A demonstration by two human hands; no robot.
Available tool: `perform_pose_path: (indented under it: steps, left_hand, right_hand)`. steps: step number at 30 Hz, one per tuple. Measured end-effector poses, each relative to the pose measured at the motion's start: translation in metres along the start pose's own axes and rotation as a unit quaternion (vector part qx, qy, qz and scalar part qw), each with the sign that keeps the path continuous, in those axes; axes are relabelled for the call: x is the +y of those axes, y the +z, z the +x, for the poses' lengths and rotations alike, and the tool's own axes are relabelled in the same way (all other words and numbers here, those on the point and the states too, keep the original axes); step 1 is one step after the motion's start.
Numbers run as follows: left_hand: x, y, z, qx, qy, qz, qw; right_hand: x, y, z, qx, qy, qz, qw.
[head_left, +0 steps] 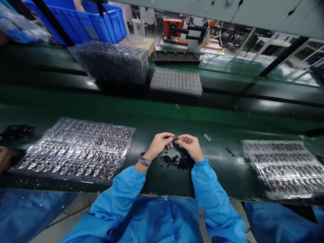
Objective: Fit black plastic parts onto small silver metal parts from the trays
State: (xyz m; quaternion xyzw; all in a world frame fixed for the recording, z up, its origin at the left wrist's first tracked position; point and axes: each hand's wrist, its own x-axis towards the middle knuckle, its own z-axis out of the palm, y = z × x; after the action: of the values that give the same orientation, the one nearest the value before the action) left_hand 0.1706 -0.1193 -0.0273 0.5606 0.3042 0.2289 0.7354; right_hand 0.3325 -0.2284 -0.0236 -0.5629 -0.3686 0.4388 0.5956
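Both my hands meet over the green work surface, fingers pinched around one small dark circuit board [174, 138]. My left hand [160, 143], with a patterned band at the wrist, grips its left side. My right hand [190, 145] pinches at its right side; whether it also holds a separate small piece is too small to tell. Right below the hands lies a loose heap of small black pieces [178, 162]. A single small board [207, 137] lies to the right of my right hand. To the left, a clear tray [73, 151] holds rows of similar boards.
Another filled clear tray [283, 168] lies at right. Stacked clear trays [113, 64], more clear trays [176, 81] and a black tray [176, 57] stand at the back, near a blue crate [101, 27]. A co-worker's hand [5, 158] shows at far left.
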Motion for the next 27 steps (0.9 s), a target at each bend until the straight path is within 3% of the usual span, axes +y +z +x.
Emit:
perform_pose_path:
  steps: [8,27]
  left_hand:
    - [-0.0067,0.0014,-0.0028,0.003,0.004,0.016,1.0]
    - [0.0026,0.0015,-0.0102,-0.022,0.024,0.007,0.999]
  right_hand:
    - [0.0046,-0.0011,0.001,0.053,0.006,0.001,0.999]
    - [-0.0002,-0.0004,-0.0006,0.014,0.026,0.019,0.999]
